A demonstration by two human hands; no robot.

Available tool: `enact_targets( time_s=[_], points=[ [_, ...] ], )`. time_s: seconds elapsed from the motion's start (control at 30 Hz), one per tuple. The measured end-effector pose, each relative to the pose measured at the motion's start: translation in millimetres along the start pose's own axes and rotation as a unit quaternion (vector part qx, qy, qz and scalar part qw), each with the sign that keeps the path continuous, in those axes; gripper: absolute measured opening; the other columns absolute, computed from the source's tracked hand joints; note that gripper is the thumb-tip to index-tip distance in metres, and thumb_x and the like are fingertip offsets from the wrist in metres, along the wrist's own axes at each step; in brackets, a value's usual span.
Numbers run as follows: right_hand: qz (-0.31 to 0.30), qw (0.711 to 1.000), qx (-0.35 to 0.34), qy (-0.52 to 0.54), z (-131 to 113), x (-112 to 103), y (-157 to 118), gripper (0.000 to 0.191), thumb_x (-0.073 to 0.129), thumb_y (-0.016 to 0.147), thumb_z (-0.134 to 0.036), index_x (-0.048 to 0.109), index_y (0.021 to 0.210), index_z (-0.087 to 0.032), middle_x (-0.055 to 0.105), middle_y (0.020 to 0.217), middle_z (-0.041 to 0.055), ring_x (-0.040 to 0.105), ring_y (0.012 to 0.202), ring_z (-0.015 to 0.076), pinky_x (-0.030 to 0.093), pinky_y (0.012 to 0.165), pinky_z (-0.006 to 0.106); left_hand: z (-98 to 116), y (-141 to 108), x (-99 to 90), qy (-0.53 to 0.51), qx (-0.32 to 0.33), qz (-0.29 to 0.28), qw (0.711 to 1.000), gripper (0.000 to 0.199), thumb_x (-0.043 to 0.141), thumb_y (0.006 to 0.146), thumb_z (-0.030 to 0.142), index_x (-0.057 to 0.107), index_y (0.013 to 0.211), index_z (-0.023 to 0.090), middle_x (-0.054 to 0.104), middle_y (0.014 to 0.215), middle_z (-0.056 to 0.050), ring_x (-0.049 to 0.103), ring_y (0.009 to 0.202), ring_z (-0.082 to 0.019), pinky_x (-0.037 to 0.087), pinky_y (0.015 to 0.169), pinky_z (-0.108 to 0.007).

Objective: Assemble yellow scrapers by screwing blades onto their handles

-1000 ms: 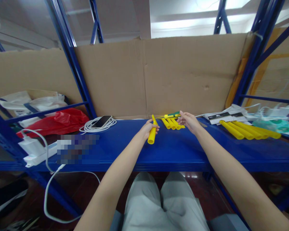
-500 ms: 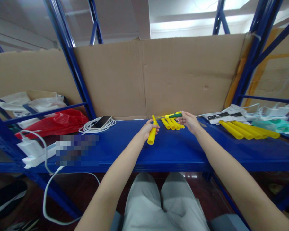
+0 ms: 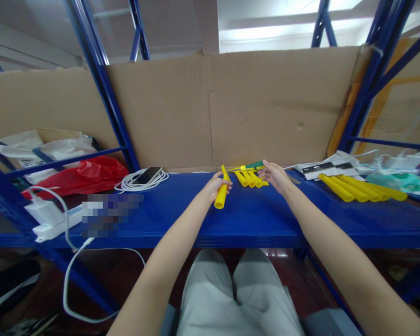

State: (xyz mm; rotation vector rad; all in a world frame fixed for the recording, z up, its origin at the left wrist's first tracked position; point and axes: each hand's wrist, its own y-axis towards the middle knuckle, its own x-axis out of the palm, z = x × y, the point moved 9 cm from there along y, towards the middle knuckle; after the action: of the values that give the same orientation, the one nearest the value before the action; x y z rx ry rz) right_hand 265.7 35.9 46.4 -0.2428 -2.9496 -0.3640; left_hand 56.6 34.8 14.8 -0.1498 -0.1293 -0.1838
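Near the centre of the frame, the left hand (image 3: 214, 187) grasps a yellow tube (image 3: 220, 199) above the blue shelf (image 3: 252, 219). The tube's long axis runs nearly up and down the frame, leaning slightly: its round open end points toward the bottom and the wearer, and its narrow end points up toward the cardboard panel (image 3: 210, 112). The left fingers are closed around its middle, both ends showing beyond them.

Just right of centre, the right hand (image 3: 275, 177) holds the end of a hand tool (image 3: 255, 165) with a green and yellow handle. The fingertips are pinched at the handle's right end, the other fingers loosely curled. The tool lies nearly level across the frame, its thin end pointing left at the tube's upper part; whether they touch is too small to tell.

Between the hands, a short row of yellow tubes (image 3: 248, 180) lies on the shelf. A larger group of yellow tubes (image 3: 343, 190) lies at the right of the frame. At centre left, a phone (image 3: 150, 175) rests on a coiled white cable (image 3: 125, 184), near a red plastic bag (image 3: 91, 176).
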Motion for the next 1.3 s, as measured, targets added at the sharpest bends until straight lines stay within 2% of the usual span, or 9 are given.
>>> enact_targets(
  time_s=[0.1,0.27,0.57,0.7,0.8,0.93,1.03,1.17,1.3],
  points=[
    [0.003,1.000,-0.010,0.000,-0.3,-0.8,0.7,0.028,0.063,0.081,-0.044,0.048,0.079,-0.020,0.066,0.063,-0.0001,0.059,0.046,0.0091,0.044,0.044,0.017,0.4,-1.2,1.2,0.005,0.001,-0.001,1.000,0.066,0.047,0.081,0.000,0.024,0.138,0.025,0.062,0.077,-0.003,0.052,0.046,-0.008,0.040,0.045,-0.018],
    [-0.007,0.999,-0.036,-0.005,-4.0,-0.3,0.0,0.025,0.062,0.082,-0.041,0.054,0.096,-0.022,0.065,0.060,-0.0024,0.059,0.045,0.0089,0.043,0.044,0.017,3.0,-4.5,1.7,0.007,0.006,0.004,1.000,0.066,0.043,0.081,-0.002,0.024,0.138,0.025,0.061,0.076,-0.003,0.051,0.047,-0.008,0.039,0.044,-0.017],
    [-0.060,0.997,-0.020,0.038,-5.0,10.7,-2.9,0.012,0.061,0.083,-0.029,0.053,0.084,-0.020,0.064,0.057,-0.0026,0.060,0.047,0.0086,0.046,0.050,0.018,3.7,-3.8,-1.9,0.004,0.000,0.020,1.000,0.065,0.042,0.080,-0.003,0.024,0.136,0.024,0.060,0.073,-0.001,0.050,0.046,-0.008,0.039,0.044,-0.017],
    [-0.040,0.999,-0.016,0.033,-2.1,8.1,-1.2,0.014,0.058,0.086,-0.030,0.052,0.079,-0.019,0.060,0.051,-0.0035,0.057,0.042,0.0083,0.046,0.047,0.018,4.5,-5.5,-1.7,0.015,-0.002,0.025,1.000,0.065,0.042,0.080,-0.003,0.024,0.137,0.024,0.060,0.073,-0.002,0.050,0.046,-0.008,0.040,0.044,-0.018],
    [-0.018,0.999,-0.009,0.032,0.8,4.3,0.5,0.019,0.059,0.085,-0.033,0.051,0.075,-0.018,0.063,0.056,-0.0019,0.057,0.043,0.0074,0.043,0.043,0.015,5.1,-6.1,-1.0,0.016,0.000,0.025,1.000,0.064,0.042,0.081,-0.002,0.024,0.137,0.024,0.060,0.073,-0.001,0.051,0.046,-0.008,0.040,0.043,-0.017],
    [-0.004,1.000,-0.011,0.027,1.9,0.6,1.6,0.016,0.060,0.085,-0.034,0.056,0.085,-0.019,0.064,0.057,-0.0017,0.058,0.043,0.0080,0.043,0.043,0.016,4.4,-3.2,-0.7,0.014,0.007,0.015,1.000,0.064,0.042,0.081,-0.003,0.024,0.136,0.024,0.058,0.070,0.000,0.051,0.045,-0.008,0.039,0.042,-0.017],
    [0.001,0.999,-0.019,0.027,0.1,-1.8,1.2,0.013,0.056,0.087,-0.029,0.058,0.095,-0.019,0.063,0.054,-0.0029,0.057,0.042,0.0084,0.044,0.044,0.016,2.4,0.2,-0.3,0.009,0.010,0.005,1.000,0.065,0.042,0.080,-0.003,0.024,0.136,0.024,0.058,0.070,0.000,0.052,0.045,-0.008,0.039,0.043,-0.017],
    [-0.012,0.999,-0.007,0.034,0.1,-0.1,-0.2,0.009,0.049,0.090,-0.020,0.058,0.091,-0.018,0.064,0.056,-0.0018,0.059,0.043,0.0076,0.043,0.044,0.015,0.5,4.6,-2.4,0.006,0.013,0.006,1.000,0.064,0.042,0.080,-0.003,0.025,0.135,0.024,0.060,0.072,-0.001,0.052,0.045,-0.009,0.039,0.043,-0.017],
    [-0.037,0.999,-0.002,0.039,1.4,5.6,-0.7,0.005,0.052,0.089,-0.019,0.056,0.086,-0.017,0.064,0.056,-0.0020,0.059,0.045,0.0080,0.043,0.045,0.015,0.2,7.5,-5.9,0.008,0.015,0.016,1.000,0.066,0.042,0.080,-0.003,0.023,0.136,0.025,0.062,0.076,-0.002,0.053,0.046,-0.008,0.041,0.045,-0.018]
  ],
)
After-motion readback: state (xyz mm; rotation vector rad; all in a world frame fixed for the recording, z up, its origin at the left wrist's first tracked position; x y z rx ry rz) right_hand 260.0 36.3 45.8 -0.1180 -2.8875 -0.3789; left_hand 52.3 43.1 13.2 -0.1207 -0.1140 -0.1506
